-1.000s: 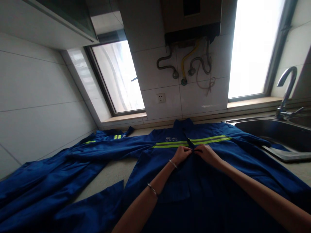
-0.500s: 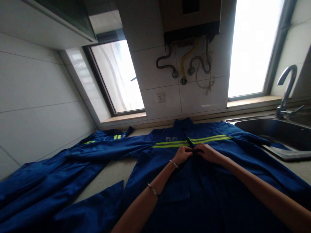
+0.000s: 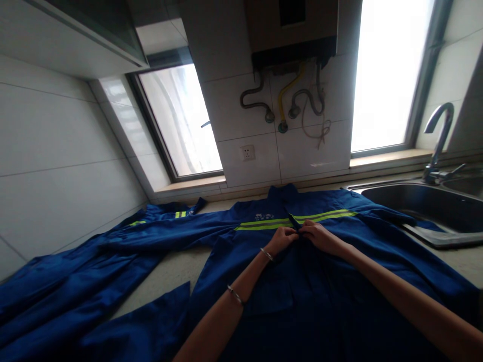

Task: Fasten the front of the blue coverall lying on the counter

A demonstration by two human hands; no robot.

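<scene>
A blue work jacket with yellow-green and grey reflective stripes across the chest lies spread over the counter, collar toward the wall. At its front opening, just below the stripes, my left hand pinches the cloth edge. My right hand is closed on the same front placket, close beside the left fingertips. A flap of the placket stands up slightly between them. Whatever sits under the fingertips, such as a button, is hidden. Two bracelets circle my left forearm.
More blue clothing with reflective strips lies on the left of the counter. At the right is a steel sink with a faucet; one jacket sleeve reaches its edge. A wall heater with hoses hangs above.
The view has shifted slightly. Both hands stay at the same place on the jacket front, and the right fingers have shifted a little on the placket.
</scene>
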